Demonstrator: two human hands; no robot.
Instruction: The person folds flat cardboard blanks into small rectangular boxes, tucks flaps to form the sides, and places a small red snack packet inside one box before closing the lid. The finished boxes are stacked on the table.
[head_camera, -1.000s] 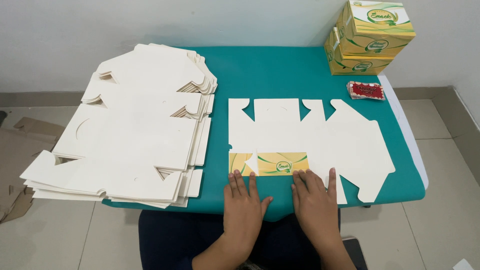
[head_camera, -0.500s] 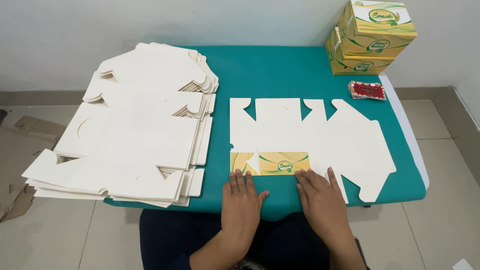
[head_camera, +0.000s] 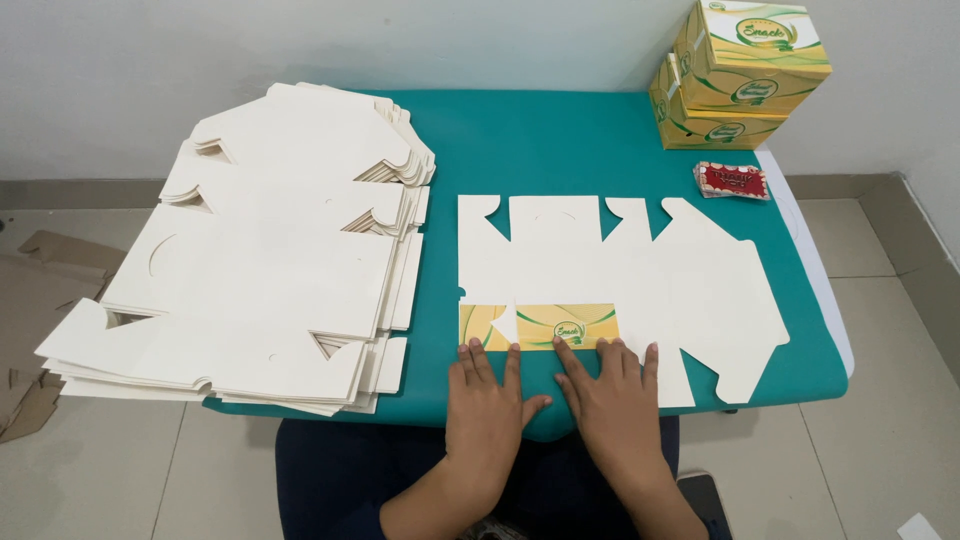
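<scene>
A flat white die-cut box blank lies on the teal table, plain side up. Its near flap is folded over, showing yellow and green print. My left hand rests flat on the table edge, fingers spread, fingertips at the folded flap's near edge. Beside it, my right hand lies flat too, fingers pressing on the flap's right end and the white card. Neither hand grips anything.
A tall pile of white flat box blanks covers the table's left side and overhangs it. Two assembled yellow-green boxes are stacked at the far right corner, with a small red packet in front. Brown cardboard scraps lie on the floor at left.
Both hands stay flat at the near flap; they have shifted only slightly.
</scene>
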